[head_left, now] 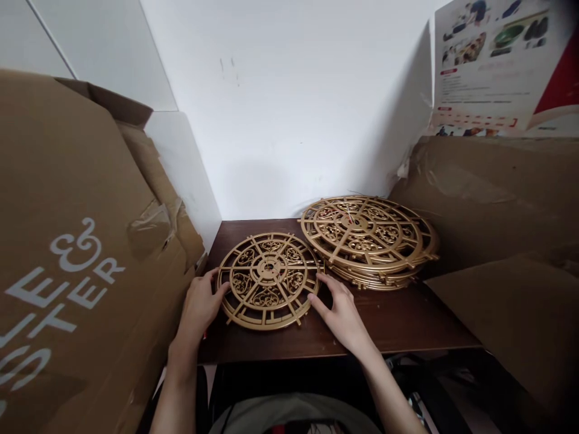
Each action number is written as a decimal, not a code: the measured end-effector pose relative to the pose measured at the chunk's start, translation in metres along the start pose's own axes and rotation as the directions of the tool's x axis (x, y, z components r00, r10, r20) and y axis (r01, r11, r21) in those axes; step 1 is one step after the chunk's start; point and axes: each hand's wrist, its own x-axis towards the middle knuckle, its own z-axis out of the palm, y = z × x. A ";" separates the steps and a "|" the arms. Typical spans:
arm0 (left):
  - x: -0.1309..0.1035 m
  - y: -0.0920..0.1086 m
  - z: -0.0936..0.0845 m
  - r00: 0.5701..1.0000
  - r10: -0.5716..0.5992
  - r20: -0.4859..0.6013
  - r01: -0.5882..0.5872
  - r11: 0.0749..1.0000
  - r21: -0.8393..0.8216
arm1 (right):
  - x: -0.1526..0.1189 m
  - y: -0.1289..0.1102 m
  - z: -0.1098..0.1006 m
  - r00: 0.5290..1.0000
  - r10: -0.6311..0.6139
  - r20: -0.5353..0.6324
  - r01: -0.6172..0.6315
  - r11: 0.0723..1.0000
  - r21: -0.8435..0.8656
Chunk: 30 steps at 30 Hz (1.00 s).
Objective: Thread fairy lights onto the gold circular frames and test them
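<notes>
A round gold openwork disc (270, 270) with spokes, rings and scroll patterns lies on the dark brown table, right in front of me. My left hand (202, 304) grips its left rim, the thumb reaching over the edge. On the opposite side, my right hand (340, 310) has the right rim between thumb and fingers. Some of the fingertips are hidden. Behind and to the right of my right hand sits a stack of similar gold discs (368, 232), the upper ones larger-looking and slightly out of line, with thin wires at the top disc's centre.
A large cardboard box (81, 259) with white lettering rises at the left. More cardboard (497, 199) stands at the right, beneath a printed poster (493, 72). A white wall (289, 108) closes off the back of the table (384, 328), whose front edge is close to my body.
</notes>
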 end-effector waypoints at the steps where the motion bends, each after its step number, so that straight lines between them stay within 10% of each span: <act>1: 0.000 0.000 0.002 1.000 0.007 0.004 -0.007 1.000 0.013 | -0.001 -0.003 0.002 1.000 -0.006 -0.010 0.006 1.000 -0.026; 7: -0.009 -0.007 -0.004 0.994 0.041 0.097 -0.037 0.998 -0.041 | -0.009 -0.006 0.003 0.998 -0.019 -0.068 0.012 0.994 -0.108; 13: -0.022 0.000 -0.029 0.972 0.062 0.226 -0.043 0.995 -0.088 | -0.009 0.018 -0.038 0.997 0.065 0.050 -0.071 0.991 0.116; 17: -0.024 0.020 -0.033 0.996 0.088 0.019 -0.088 0.996 0.010 | -0.009 0.013 -0.056 0.999 -0.014 0.038 0.010 0.996 0.090; 23: -0.019 0.069 -0.016 0.905 0.353 0.236 -0.327 0.934 -0.141 | -0.010 -0.010 -0.052 0.995 -0.086 0.047 0.086 0.996 0.017; 30: -0.009 0.096 0.018 0.866 0.432 0.252 -0.418 0.902 -0.110 | -0.005 -0.034 -0.050 0.968 -0.203 0.149 0.207 0.978 -0.007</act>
